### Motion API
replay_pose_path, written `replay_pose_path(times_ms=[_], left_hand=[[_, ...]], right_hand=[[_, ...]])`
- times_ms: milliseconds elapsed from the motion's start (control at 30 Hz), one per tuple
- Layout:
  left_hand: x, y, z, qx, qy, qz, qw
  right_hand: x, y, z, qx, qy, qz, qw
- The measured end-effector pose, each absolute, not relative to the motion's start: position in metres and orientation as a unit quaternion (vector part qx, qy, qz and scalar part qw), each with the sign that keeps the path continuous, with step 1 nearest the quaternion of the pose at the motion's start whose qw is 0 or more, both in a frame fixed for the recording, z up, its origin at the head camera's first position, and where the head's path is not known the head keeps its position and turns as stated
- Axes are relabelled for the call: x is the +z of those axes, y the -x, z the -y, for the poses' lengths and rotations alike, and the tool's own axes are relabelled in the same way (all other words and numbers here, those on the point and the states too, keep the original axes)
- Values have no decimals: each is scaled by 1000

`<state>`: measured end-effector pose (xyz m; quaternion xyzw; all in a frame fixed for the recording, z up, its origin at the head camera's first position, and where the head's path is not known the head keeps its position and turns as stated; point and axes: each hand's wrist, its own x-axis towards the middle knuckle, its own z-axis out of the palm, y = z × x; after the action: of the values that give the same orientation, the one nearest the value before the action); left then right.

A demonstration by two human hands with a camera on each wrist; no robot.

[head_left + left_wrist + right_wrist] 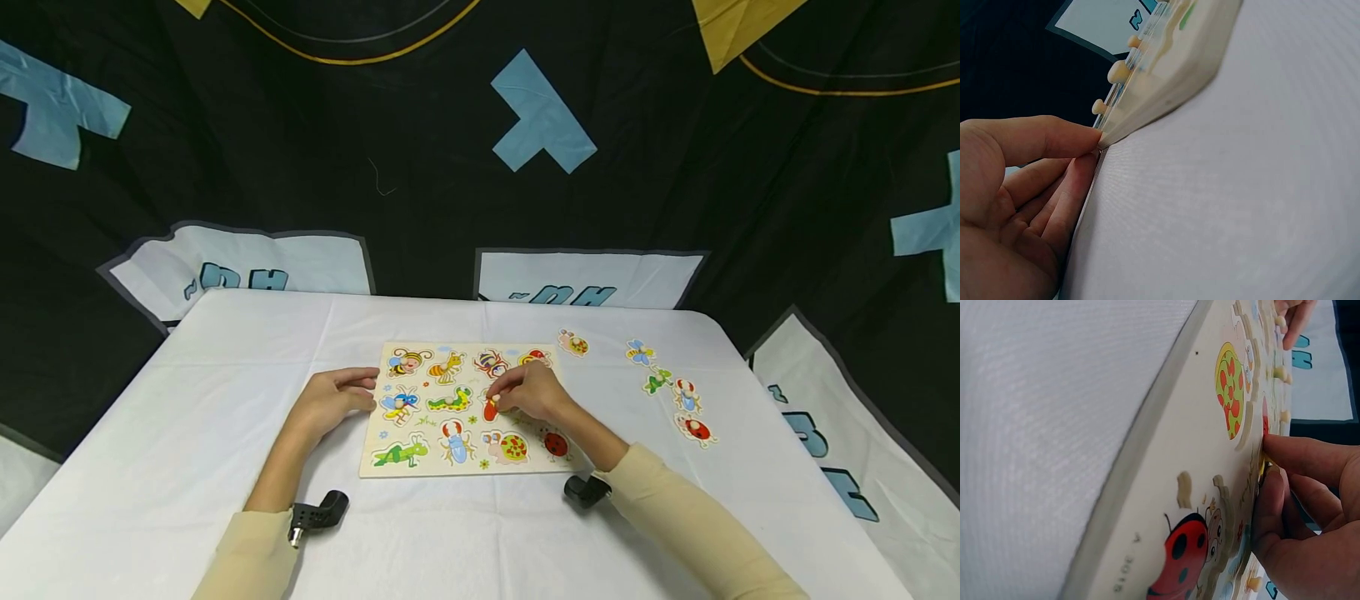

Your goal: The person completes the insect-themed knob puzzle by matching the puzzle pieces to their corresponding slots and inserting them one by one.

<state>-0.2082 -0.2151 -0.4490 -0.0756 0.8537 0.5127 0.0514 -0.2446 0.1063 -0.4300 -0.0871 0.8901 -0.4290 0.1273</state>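
1. Right hand [534, 392]: thumb and fingertips pinched together on a red insect piece [491, 409], mostly covered by the fingers.
2. Directly beneath those fingertips, in the middle row of a wooden puzzle board [431, 469]: the red insect piece, just right of a green caterpillar [448, 402]. Cannot tell whether fully seated, with the fingers in the way.
3. Left hand [330, 402]: fingers loosely extended, thumb and fingertips touching the board's left edge, well apart from the red insect piece.
4. Below the right hand, in the board's front row: a snail picture [513, 448] and, under the forearm, a ladybird picture [555, 443], both in shallow cut-outs.
5. Above the right hand, in the far row: a spider [491, 363].
6. Beyond the board's right side, loose on a white tablecloth [225, 375]: a snail piece [573, 342] near the far corner; farther right, a blue-winged insect piece [640, 352], a green insect piece [657, 380], a stag beetle piece [686, 396] and a ladybird piece [696, 429].
7. Behind the table: a black cloth [300, 150].
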Motion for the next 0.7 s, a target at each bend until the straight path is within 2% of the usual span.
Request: replay_pose_path(times_ms=[700], left_hand=[[-449, 208, 215, 511, 77, -855, 50]], right_hand=[[-426, 251, -111, -416, 94, -892, 151]])
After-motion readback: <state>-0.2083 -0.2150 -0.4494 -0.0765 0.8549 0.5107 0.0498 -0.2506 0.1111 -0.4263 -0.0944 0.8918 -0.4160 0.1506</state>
